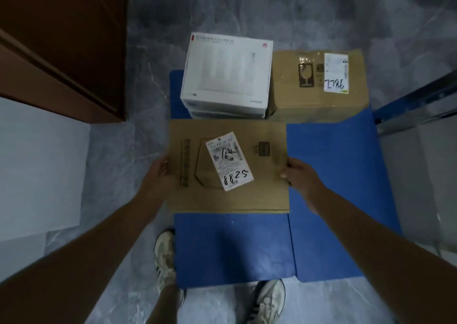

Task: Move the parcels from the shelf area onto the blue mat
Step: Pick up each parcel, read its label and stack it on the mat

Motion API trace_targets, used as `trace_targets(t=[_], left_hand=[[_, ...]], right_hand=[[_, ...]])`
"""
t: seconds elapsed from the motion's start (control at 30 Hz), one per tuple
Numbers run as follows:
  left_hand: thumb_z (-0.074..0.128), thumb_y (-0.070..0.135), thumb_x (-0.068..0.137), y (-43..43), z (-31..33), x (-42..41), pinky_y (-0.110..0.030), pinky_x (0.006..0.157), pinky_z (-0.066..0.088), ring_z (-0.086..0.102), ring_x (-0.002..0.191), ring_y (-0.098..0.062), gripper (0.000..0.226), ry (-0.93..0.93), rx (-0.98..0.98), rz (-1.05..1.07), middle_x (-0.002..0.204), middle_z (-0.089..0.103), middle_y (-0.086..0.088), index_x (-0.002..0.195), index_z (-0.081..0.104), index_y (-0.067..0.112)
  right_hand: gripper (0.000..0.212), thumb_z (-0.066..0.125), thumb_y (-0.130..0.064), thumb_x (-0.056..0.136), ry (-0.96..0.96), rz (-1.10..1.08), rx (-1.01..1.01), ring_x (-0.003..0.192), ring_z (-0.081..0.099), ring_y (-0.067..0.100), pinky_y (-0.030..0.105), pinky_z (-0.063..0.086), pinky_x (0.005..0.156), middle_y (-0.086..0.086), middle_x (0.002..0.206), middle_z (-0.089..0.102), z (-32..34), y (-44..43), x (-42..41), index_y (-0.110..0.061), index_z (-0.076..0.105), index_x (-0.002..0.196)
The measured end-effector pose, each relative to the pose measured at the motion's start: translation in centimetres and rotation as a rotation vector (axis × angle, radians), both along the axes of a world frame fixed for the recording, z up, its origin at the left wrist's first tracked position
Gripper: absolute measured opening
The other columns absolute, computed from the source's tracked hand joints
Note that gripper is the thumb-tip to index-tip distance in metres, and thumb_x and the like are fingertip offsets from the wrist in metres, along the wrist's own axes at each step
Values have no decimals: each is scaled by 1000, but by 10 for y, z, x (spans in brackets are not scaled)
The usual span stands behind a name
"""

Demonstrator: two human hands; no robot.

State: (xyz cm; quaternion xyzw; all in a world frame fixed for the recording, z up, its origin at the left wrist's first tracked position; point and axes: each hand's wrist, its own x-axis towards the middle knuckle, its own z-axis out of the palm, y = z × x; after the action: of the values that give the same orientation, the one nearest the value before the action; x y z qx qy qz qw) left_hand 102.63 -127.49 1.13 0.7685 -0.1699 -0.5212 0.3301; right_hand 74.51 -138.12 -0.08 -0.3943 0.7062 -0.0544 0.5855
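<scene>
Brown cardboard box (228, 165) sits in the middle of the frame, over the blue mat (333, 175), and it is held from both sides. Its longer side runs from left to right, so each hand is at one short end. I cannot tell if its bottom already touches the mat.

The left hand (158, 173) grips the left edge with curled fingers. The right hand (296, 175) grips the right edge, with the thumb on top and the other fingers hidden below. Both arms are stretched forward and down, about equally far.

Just behind the held box, in the upper middle of the frame, a white box (225, 74) and a second cardboard box (319, 84) stand side by side on the mat. I judge that the free blue surface lies to the right and near the feet.
</scene>
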Motion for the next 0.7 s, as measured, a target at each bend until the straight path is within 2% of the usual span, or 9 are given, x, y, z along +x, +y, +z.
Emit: trace_targets(t=[0.1,0.2,0.27,0.37,0.43,0.5,0.6,0.63,0.7], left_hand=[[51,-12,90,-23,-35,16,-11,67,48,60,89,7,52,8,-1,-66,107,58,14,126,49,26],[53,-5,92,-35,-52,23,-21,77,47,57,105,-9,56,53,34,-123,123,58,2,141,41,19],[55,-1,94,-38,-56,24,-18,74,46,56,101,-5,53,39,37,-155,126,56,1,141,39,17],[55,0,94,-39,-50,21,-9,64,46,54,93,4,45,53,39,-187,114,58,9,133,45,21],[54,7,97,-39,-38,15,-6,60,44,55,88,5,31,16,57,-212,108,60,10,124,53,21],[53,10,98,-34,-17,1,-8,61,45,58,85,-1,23,-22,60,-224,106,64,1,120,61,12],[51,5,96,-24,37,-35,-14,58,44,54,72,-5,25,-41,46,-326,91,61,4,109,65,22],[53,5,94,-23,60,-49,-18,60,45,55,72,-6,28,-28,42,-382,92,60,6,104,64,29],[56,7,93,-27,112,-74,-24,72,50,61,90,-12,32,6,-8,-430,110,61,3,118,61,26]], right_hand=[[39,51,1,88,54,-63,-16,112,59,34,52,47,100,16,122,63,-28,-11,13,-13,63,123],[46,51,1,85,60,-110,-58,106,62,29,49,51,95,7,117,66,-46,-19,21,-21,63,124],[50,52,-1,84,64,-114,-80,108,60,27,47,51,95,4,120,63,-54,-22,22,-20,58,131],[51,51,-5,86,52,-74,-85,106,60,26,44,51,93,6,123,62,-53,-24,24,-22,54,134],[51,49,-11,90,71,-7,-113,101,59,23,38,49,88,4,122,59,-43,-22,25,-27,49,139],[39,47,-15,96,143,84,-133,90,56,23,34,48,81,8,118,59,-23,-11,23,-20,53,134],[39,52,-4,91,161,109,-84,71,53,17,16,42,48,13,121,60,18,19,13,-8,57,130],[41,53,-2,90,155,135,-82,78,56,17,10,40,45,11,126,59,40,27,9,-10,56,131],[42,53,-3,91,106,197,-134,103,58,19,7,42,58,7,133,57,95,30,6,-12,56,133]])
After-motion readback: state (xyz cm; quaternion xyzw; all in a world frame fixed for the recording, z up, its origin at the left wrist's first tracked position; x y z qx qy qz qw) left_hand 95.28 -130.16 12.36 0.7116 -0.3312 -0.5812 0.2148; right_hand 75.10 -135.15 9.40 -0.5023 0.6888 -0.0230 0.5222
